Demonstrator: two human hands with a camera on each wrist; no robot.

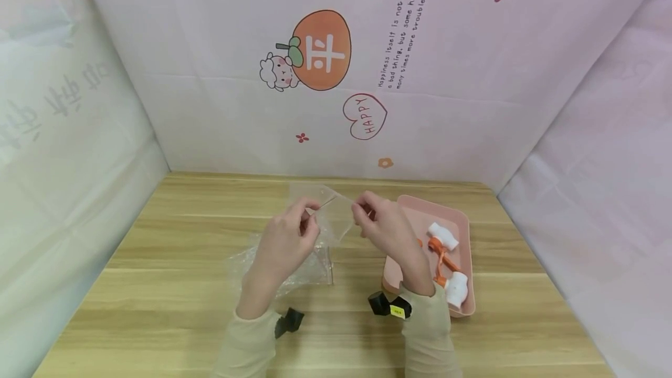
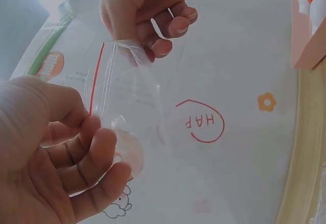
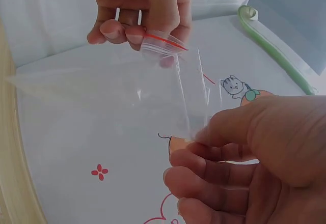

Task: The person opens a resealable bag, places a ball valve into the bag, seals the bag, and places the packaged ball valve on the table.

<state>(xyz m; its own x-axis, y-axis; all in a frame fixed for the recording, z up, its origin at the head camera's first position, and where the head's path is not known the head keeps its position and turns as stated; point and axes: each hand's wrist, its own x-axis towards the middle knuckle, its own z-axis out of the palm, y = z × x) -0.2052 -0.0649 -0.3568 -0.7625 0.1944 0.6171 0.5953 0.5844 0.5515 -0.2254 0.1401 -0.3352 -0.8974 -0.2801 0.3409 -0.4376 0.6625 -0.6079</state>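
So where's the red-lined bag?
In the head view, the bag is near centre, pinched by the left hand and right hand, left of the pink tray.

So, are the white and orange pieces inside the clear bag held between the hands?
No, the white and orange pieces lie in the pink tray, while the left hand and right hand pinch the clear bag.

The head camera looks forward and down from above and behind the left hand and the right hand, and is the farthest away. Each wrist camera sits close to its own hand and looks past it toward the other hand. Both wrist views share the clear bag between the hands and the printed cloth beyond them.
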